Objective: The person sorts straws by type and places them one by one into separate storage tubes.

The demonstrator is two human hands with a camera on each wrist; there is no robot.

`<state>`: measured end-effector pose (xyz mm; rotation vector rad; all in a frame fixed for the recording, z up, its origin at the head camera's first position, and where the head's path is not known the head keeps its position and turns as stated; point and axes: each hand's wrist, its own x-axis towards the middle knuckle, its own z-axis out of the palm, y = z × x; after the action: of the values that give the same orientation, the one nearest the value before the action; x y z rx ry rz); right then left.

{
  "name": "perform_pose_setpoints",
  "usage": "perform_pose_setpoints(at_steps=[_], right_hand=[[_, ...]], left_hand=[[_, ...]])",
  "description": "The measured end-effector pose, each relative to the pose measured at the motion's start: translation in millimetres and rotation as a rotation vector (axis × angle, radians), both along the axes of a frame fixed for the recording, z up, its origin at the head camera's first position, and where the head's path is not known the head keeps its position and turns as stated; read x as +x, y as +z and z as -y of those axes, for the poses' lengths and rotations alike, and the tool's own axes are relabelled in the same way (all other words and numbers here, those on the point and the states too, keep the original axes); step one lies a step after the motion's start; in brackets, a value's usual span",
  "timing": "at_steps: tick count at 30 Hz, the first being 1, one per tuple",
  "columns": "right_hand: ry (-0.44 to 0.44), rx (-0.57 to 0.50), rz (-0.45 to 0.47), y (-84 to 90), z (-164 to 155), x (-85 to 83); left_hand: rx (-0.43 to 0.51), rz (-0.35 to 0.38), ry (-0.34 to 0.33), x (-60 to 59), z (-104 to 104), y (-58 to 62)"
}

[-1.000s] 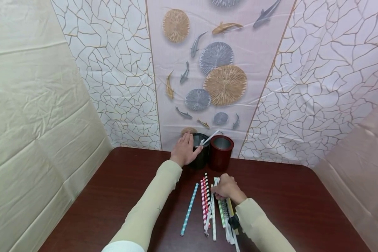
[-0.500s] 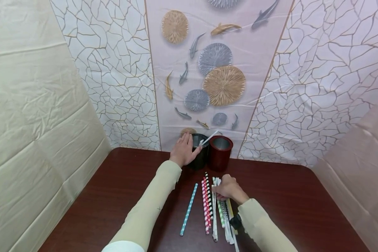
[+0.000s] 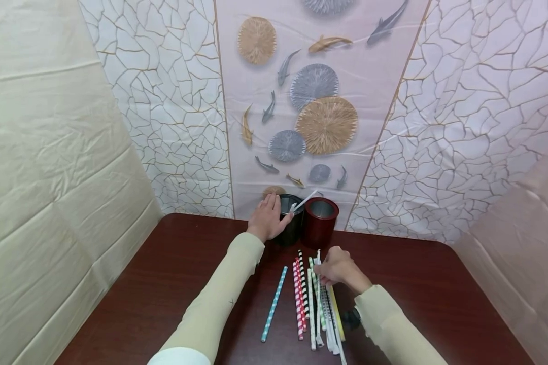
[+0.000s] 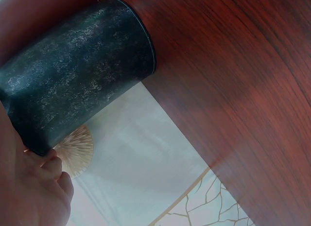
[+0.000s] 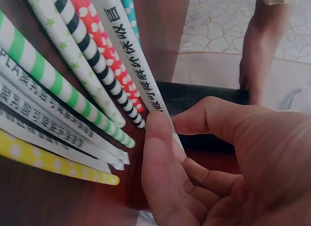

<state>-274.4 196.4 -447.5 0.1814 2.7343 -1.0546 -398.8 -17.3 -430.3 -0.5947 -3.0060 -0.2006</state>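
Note:
My left hand rests against the left rim of a black cup, fingers straight and thumb across its near edge. In the left wrist view, my fingertips touch the cup's rim. A white straw leans out of that cup. Beside it stands a dark red cup. My right hand pinches a paper-wrapped straw with printed lettering between thumb and finger. Beneath it lie several straws: a green-striped straw, a black-striped straw, a yellow dotted straw and more wrapped ones.
A teal dotted straw lies apart on the left of the pile. The dark wooden table meets a patterned cloth backdrop right behind the cups. Cream cloth walls flank both sides.
My right hand has shifted slightly right and up. A wrapped straw has come away from beside the red ones, moving right with it. My left hand stays at the black cup.

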Motion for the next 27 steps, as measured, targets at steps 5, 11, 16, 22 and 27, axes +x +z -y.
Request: perform_pose_setpoints(at_steps=[5,11,16,22,27], right_hand=[[0.006,0.013,-0.038,12.9,-0.5,2.9],[0.053,0.058,-0.101,31.7,-1.1,8.0],[0.09,0.106,-0.151,49.1,-4.5,9.9],[0.146,0.112,-0.271,69.9,-6.4,10.9],[0.156,0.115,-0.385,87.8,-6.1,11.7]], left_hand=[[-0.005,-0.004,-0.001,-1.1,-1.1,-0.7],[-0.005,-0.002,0.012,-0.5,-1.0,-0.8],[-0.001,-0.008,0.002,-0.1,-1.6,0.0],[0.015,-0.011,-0.003,0.3,-1.6,0.6],[0.011,-0.004,0.001,0.4,-0.8,0.7]])
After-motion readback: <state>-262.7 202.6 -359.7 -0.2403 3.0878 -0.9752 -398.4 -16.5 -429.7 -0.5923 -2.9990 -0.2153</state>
